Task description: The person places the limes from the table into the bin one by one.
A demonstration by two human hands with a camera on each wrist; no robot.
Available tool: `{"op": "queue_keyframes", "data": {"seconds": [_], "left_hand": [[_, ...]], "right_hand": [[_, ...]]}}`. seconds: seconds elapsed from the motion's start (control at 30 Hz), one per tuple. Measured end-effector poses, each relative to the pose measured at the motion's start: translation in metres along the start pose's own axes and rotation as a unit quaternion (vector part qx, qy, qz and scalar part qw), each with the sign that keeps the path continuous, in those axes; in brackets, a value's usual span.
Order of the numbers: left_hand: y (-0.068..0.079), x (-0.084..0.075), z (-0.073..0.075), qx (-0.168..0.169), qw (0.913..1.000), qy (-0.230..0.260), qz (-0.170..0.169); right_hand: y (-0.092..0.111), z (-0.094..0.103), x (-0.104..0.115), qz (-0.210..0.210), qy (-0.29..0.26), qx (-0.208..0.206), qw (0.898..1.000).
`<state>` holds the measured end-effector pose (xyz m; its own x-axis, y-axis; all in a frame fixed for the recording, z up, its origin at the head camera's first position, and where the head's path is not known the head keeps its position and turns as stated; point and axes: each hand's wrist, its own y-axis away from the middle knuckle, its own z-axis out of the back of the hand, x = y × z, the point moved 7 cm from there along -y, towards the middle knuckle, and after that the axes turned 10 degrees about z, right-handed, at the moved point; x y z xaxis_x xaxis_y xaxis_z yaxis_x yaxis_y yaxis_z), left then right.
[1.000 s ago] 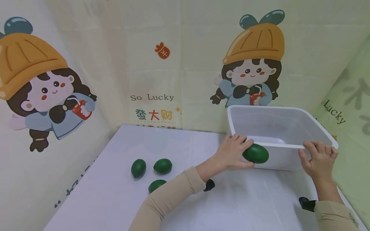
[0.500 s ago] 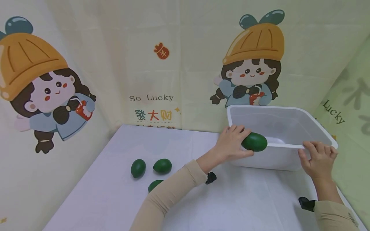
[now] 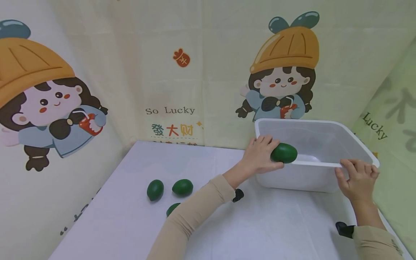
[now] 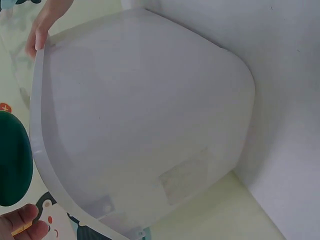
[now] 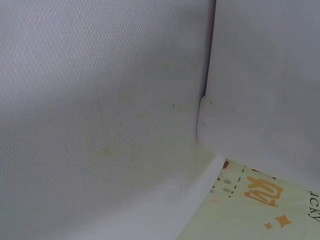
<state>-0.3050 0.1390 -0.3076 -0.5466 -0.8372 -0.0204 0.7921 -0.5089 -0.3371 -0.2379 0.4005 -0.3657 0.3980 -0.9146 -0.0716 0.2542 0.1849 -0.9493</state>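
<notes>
My left hand (image 3: 260,156) holds a smooth, dark green oval fruit (image 3: 284,153) at the left part of the white plastic box's (image 3: 302,177) front rim. Part of the fruit overlaps the box opening in the head view. In the left wrist view the fruit (image 4: 12,160) appears at the left edge beside the rim, with two fingertips (image 4: 27,215) below it. My right hand (image 3: 359,180) grips the front rim near the right corner, fingers over the edge and thumb outside. That hand is out of sight in the right wrist view, where the box wall (image 5: 265,85) shows.
Three similar green fruits lie on the white-covered table (image 3: 113,224) at left: one (image 3: 155,190), another (image 3: 182,187), and a third (image 3: 173,208) partly hidden by the left sleeve (image 3: 195,213). A patterned cloth backdrop (image 3: 221,72) stands behind the box.
My left hand has raised the green fruit from in front of the box wall to rim height, drifting slightly left. The right hand and the box stay in place.
</notes>
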Motion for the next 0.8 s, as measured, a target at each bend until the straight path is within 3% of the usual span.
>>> {"op": "queue_keyframes", "data": {"seconds": [0.6, 0.8], "left_hand": [[-0.015, -0.001, -0.009, 0.013, 0.9991, -0.023, 0.033], [-0.022, 0.002, -0.014, 0.023, 0.9981, -0.004, 0.056]], "right_hand": [[0.001, 0.0, 0.0, 0.002, -0.002, -0.002, 1.0], [0.002, 0.0, -0.001, -0.002, -0.003, 0.003, 1.0]]}}
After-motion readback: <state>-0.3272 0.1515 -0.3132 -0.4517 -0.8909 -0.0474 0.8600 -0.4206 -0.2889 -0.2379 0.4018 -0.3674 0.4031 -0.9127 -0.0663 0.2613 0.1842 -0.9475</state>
